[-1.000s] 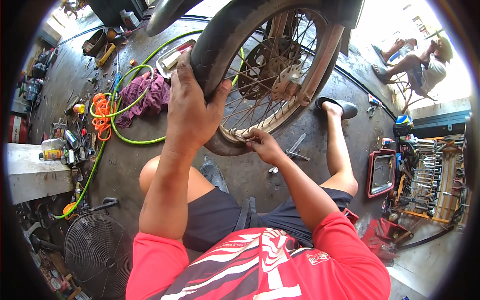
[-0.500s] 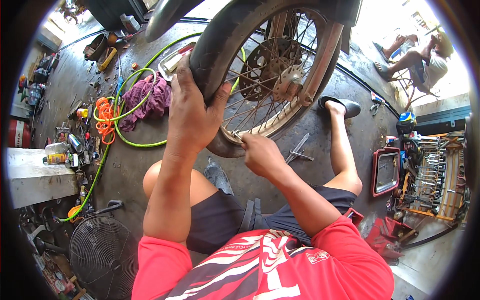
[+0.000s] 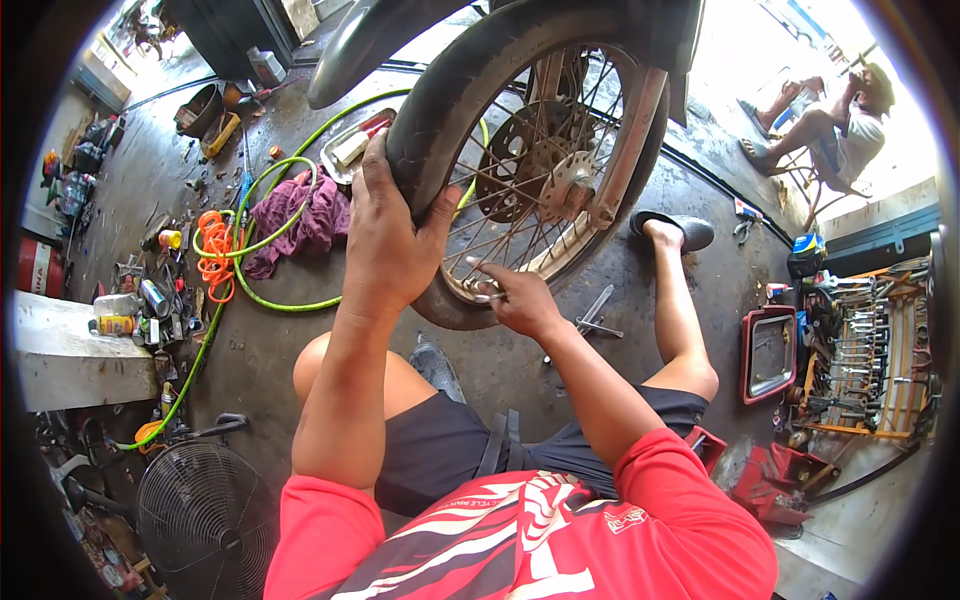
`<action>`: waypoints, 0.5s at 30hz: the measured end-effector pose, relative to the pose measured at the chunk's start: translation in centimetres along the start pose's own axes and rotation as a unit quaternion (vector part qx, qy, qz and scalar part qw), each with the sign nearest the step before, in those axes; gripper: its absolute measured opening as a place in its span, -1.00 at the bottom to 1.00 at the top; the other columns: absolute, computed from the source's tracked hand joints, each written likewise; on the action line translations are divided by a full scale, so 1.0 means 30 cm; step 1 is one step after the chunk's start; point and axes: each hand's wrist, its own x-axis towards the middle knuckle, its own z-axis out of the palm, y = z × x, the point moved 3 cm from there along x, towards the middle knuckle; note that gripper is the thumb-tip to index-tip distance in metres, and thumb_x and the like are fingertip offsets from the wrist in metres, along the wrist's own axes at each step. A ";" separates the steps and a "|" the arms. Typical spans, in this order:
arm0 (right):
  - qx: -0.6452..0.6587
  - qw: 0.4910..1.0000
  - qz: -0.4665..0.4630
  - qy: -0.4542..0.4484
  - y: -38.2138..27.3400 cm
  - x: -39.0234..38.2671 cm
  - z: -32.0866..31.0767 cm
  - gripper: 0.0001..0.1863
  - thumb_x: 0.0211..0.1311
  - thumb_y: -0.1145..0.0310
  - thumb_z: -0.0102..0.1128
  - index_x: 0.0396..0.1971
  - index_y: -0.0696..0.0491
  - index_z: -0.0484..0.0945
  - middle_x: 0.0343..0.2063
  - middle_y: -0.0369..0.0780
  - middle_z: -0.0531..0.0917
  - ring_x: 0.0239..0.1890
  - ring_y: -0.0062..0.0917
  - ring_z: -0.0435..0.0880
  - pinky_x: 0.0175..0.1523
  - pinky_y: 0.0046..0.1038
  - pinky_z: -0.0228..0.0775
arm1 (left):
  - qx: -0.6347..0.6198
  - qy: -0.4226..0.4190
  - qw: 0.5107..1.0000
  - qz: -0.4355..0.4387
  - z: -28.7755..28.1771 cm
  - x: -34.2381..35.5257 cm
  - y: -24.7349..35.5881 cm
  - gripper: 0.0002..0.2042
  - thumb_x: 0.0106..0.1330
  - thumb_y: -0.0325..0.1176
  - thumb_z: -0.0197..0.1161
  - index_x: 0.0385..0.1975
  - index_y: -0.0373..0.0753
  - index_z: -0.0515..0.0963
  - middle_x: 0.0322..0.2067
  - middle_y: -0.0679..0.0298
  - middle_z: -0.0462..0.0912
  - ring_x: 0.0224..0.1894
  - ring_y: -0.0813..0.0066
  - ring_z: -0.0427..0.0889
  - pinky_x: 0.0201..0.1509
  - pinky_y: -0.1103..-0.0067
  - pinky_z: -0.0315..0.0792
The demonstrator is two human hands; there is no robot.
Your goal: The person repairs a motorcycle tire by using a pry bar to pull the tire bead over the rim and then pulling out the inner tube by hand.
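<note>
With the left hand (image 3: 385,250) clamped over the black rubber tyre of the spoked motorcycle wheel (image 3: 540,170) at upper centre, and the right hand (image 3: 520,300) pinched on a small metal tool (image 3: 485,296) at the rim, a slip could nick fingers; earlier the right hand sat lower.

R hand (image 3: 520,300) moved up from floor to wheel rim (image 3: 470,295).
</note>
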 end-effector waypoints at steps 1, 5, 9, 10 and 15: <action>-0.050 0.998 0.003 -0.028 -0.022 0.023 0.008 -0.67 0.24 0.28 0.19 0.02 -0.16 0.64 -0.45 -0.05 0.68 -0.39 -0.07 0.66 -0.29 -0.13 0.45 | 0.006 0.003 1.000 0.002 -0.002 -0.003 -0.002 -0.13 0.27 -0.08 0.38 0.42 -0.32 0.02 0.17 -0.27 0.35 0.20 -0.28 0.42 0.28 0.14 0.32; -0.119 0.988 -0.029 -0.096 0.000 0.070 0.026 -0.66 0.24 0.20 0.15 0.01 -0.20 0.65 -0.37 -0.06 0.72 -0.28 -0.05 0.68 -0.21 -0.10 0.47 | -0.014 0.006 1.000 0.002 -0.003 -0.004 -0.009 -0.14 0.26 -0.08 0.38 0.42 -0.31 0.03 0.16 -0.28 0.36 0.19 -0.30 0.42 0.27 0.11 0.31; -0.062 0.991 0.033 -0.118 0.042 0.056 0.031 -0.63 0.20 0.24 0.19 0.04 -0.17 0.63 -0.33 -0.07 0.72 -0.23 -0.09 0.69 -0.13 -0.13 0.49 | -0.026 0.004 1.000 -0.002 0.003 -0.002 -0.008 -0.14 0.25 -0.08 0.38 0.42 -0.30 0.03 0.15 -0.28 0.37 0.17 -0.30 0.42 0.26 0.10 0.30; -0.062 0.991 0.031 -0.118 0.019 0.058 0.022 -0.63 0.20 0.24 0.19 0.04 -0.17 0.63 -0.33 -0.07 0.72 -0.23 -0.09 0.69 -0.13 -0.13 0.49 | -0.023 0.005 1.000 -0.006 -0.001 -0.004 -0.008 -0.14 0.26 -0.08 0.38 0.42 -0.30 0.03 0.14 -0.28 0.37 0.17 -0.30 0.42 0.26 0.10 0.31; -0.028 0.987 0.062 -0.144 -0.008 0.036 0.007 -0.55 0.07 0.34 0.27 0.05 -0.12 0.61 -0.36 -0.07 0.72 -0.26 -0.14 0.71 -0.14 -0.23 0.50 | -0.026 0.009 1.000 0.001 0.002 -0.004 -0.014 -0.14 0.26 -0.08 0.37 0.42 -0.31 0.03 0.14 -0.28 0.37 0.16 -0.30 0.43 0.26 0.11 0.30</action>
